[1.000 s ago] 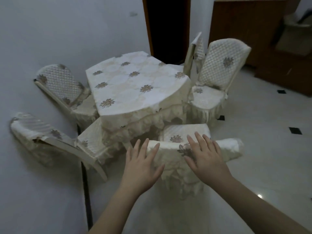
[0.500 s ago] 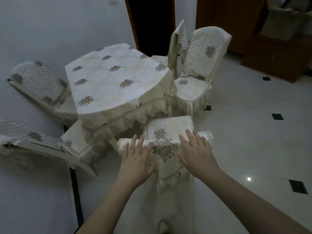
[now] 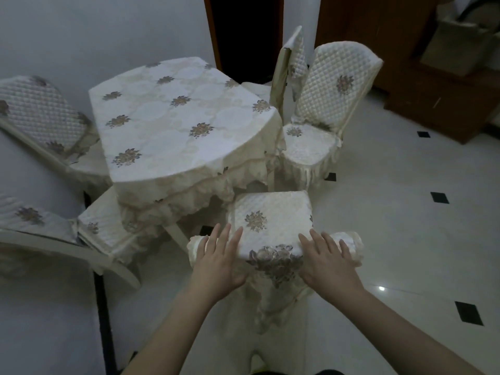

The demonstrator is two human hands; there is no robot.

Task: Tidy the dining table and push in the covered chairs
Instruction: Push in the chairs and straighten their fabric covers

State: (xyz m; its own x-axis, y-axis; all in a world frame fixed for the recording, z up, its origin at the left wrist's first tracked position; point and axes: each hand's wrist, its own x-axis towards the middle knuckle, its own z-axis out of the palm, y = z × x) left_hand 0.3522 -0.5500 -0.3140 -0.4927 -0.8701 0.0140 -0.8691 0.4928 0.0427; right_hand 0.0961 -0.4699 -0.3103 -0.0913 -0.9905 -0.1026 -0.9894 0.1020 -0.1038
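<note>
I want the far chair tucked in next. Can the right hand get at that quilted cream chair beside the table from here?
Probably not. The right hand lies flat on the near chair's padded top rail, whose seat lies between it and the quilted cream chair, well beyond arm's stretch. A step around looks necessary.

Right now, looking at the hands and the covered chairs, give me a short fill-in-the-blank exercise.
1. Both hands rest on the top of the nearest chair's ____.
2. The left hand has its fingers ____.
3. The tablecloth is patterned with ____.
4. The right hand lies ____ of the embroidered flower.

Missing: backrest; straight; flowers; right
</note>
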